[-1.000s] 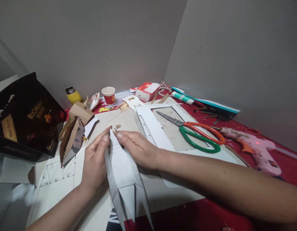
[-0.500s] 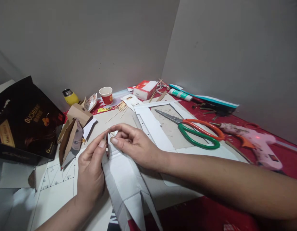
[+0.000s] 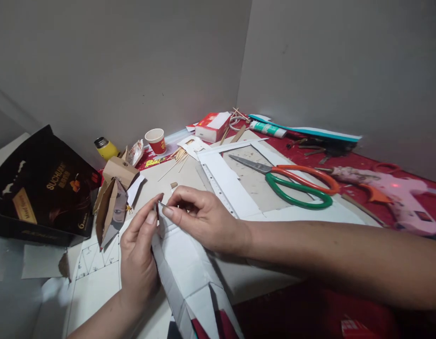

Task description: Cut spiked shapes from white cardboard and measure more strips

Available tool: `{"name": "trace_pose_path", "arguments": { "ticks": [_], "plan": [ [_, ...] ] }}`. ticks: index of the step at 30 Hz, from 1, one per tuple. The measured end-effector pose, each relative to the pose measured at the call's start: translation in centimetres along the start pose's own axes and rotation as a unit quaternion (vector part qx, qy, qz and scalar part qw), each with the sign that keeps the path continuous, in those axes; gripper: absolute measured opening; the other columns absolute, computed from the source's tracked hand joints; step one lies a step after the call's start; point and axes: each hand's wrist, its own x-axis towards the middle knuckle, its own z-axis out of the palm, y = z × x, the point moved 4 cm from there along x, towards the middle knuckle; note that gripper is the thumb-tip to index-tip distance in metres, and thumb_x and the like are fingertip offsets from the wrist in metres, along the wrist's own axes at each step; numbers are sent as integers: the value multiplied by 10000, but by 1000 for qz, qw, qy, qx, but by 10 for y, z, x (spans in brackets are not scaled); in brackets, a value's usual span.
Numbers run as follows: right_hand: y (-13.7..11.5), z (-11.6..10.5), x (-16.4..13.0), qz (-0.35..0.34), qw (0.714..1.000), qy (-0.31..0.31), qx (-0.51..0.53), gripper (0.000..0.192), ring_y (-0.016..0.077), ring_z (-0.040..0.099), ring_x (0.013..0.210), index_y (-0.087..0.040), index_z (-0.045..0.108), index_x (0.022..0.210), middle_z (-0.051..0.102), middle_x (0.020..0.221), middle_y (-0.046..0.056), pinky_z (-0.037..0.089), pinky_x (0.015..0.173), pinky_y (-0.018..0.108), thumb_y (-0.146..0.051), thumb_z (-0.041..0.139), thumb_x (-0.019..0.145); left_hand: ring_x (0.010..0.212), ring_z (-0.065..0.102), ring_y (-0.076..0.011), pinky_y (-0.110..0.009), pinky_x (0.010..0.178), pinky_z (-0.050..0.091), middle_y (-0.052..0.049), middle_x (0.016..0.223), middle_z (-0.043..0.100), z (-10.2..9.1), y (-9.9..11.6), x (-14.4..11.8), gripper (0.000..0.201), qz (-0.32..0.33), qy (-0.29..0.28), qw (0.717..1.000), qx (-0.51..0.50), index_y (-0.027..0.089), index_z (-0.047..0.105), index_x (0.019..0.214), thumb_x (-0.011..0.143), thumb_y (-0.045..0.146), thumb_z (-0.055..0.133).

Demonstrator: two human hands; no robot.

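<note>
A long folded piece of white cardboard (image 3: 187, 259) with creases and pointed flaps slants from the bottom edge up to my hands. At its far end my left hand (image 3: 142, 245) pinches the left edge between thumb and fingers. My right hand (image 3: 200, 216) is closed at the same end, its thumb and forefinger pinching a thin edge or strip close to the left fingertips. What exactly the right fingertips hold is too small to make out. Scissors (image 3: 281, 179) with orange and green handles lie partly open beyond my right forearm, on a white frame-shaped cardboard sheet (image 3: 225, 188).
On the right lies a pink glue gun (image 3: 390, 193) with a lit red light. A black box (image 3: 44, 188) and a folded cardboard piece (image 3: 110, 212) stand left. Behind are a paper cup (image 3: 156, 141), a yellow bottle (image 3: 107, 149), thin sticks (image 3: 178, 157) and a red-white box (image 3: 213, 127).
The view has shifted slightly. My right fingers have drawn a little apart from my left fingertips at the cardboard's far end. A small brown piece now shows beyond my right hand.
</note>
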Motion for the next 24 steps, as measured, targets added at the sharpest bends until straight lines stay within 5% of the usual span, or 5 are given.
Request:
{"name": "trace_pose_path", "arguments": {
  "ticks": [11, 18, 24],
  "plan": [
    [-5, -1, -1, -9, 1000, 13, 8, 161, 93, 419, 579, -177, 519, 712, 469, 633, -48, 361, 543, 212, -203, 559, 865, 1302, 496, -220, -318, 1129, 309, 12, 1243, 691, 2, 6, -7, 314, 33, 26, 998, 52, 265, 716, 1134, 877, 399, 597],
    [-9, -1, -3, -26, 1000, 9, 12, 170, 91, 427, 594, -185, 490, 706, 462, 643, -53, 372, 566, 211, -198, 541, 867, 1234, 557, -278, -391, 1077, 398, -21, 1201, 704, 1, 4, -10, 355, 2, 29, 999, 43, 233, 699, 1127, 840, 424, 615],
    [-14, 0, -4, -30, 999, 3, 23, 232, 88, 374, 567, -199, 421, 649, 393, 605, -66, 341, 539, 214, -181, 529, 853, 1360, 426, -234, -351, 1164, 264, 7, 1298, 655, 0, 8, -12, 335, 37, 11, 996, 84, 274, 696, 1149, 883, 427, 562]
  ]
}}
